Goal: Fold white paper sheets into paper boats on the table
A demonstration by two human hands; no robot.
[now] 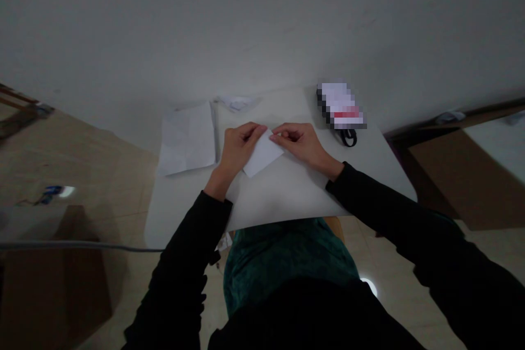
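- Our left hand (239, 145) and right hand (298, 141) pinch the folded paper (262, 156) at its far corner.
- Its long axis runs toward us, leftward; both hands equally near.

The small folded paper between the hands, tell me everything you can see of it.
The small folded paper is plain white and looks thin, folded to a flat, angled shape with crisp edges. It lies near the middle of the white table. The left hand presses on its left side, and the right hand pinches its upper corner with the fingers.
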